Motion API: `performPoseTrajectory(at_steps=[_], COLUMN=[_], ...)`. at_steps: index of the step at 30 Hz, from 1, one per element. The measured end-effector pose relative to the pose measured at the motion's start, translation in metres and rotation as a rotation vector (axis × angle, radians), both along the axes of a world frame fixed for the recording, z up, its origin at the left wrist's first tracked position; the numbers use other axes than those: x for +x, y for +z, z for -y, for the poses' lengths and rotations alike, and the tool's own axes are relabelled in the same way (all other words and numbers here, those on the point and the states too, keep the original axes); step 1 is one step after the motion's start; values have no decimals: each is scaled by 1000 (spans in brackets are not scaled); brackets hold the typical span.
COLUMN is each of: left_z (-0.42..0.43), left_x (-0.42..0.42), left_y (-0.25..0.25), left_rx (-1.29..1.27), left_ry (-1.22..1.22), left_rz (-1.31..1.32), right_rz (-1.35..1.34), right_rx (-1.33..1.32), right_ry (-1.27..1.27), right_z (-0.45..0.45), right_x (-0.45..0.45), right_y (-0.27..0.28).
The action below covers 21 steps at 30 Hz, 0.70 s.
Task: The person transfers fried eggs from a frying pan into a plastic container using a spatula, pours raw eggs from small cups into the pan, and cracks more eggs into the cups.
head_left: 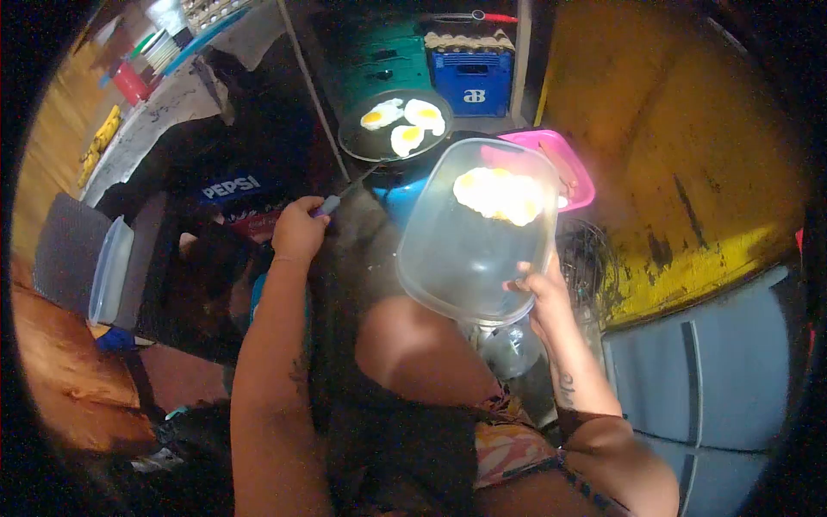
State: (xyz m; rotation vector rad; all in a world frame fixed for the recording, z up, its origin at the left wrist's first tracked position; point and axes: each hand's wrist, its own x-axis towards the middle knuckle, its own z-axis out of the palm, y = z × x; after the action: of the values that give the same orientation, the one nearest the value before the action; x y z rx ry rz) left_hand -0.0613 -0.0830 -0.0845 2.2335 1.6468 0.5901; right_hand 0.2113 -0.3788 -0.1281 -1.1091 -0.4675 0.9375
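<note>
My left hand (300, 227) is closed round a grey-purple handle (328, 206), whose thin shaft runs up to the near rim of a dark frying pan (372, 148). Three fried eggs (407, 139) lie apart in the pan, their yolks yellow. With my right hand (543, 289) I grip the near right side of a clear plastic container (465, 267), tilted toward me. More fried eggs (500, 195) sit bunched at its far end, overexposed by bright light. The container stands beside the pan, to its right, and hides part of what lies behind it.
A pink basin (579, 168) is behind the container. Blue (472, 86) and green (388, 60) crates stand at the back, with egg trays (469, 41) on the blue one. Left are a table (159, 116), bananas (100, 145) and a dark Pepsi crate (231, 188). A yellow panel (680, 267) is right.
</note>
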Motion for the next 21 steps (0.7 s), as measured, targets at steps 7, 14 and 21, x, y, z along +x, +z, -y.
performPoseTrajectory(at_steps=[7,14,21], left_z=[18,57,94], left_x=[-11,-7,22], left_y=[16,41,54], left_rx=[68,12,383], left_ry=[-70,-221,-301], left_rz=[2,134,-192], right_rz=[2,-15,0], right_rx=[62,-9,38], right_ry=[-22,31,44], right_z=[-4,-3,-3], right_x=[-2,-2,-5], right_y=[-7,-22,-34])
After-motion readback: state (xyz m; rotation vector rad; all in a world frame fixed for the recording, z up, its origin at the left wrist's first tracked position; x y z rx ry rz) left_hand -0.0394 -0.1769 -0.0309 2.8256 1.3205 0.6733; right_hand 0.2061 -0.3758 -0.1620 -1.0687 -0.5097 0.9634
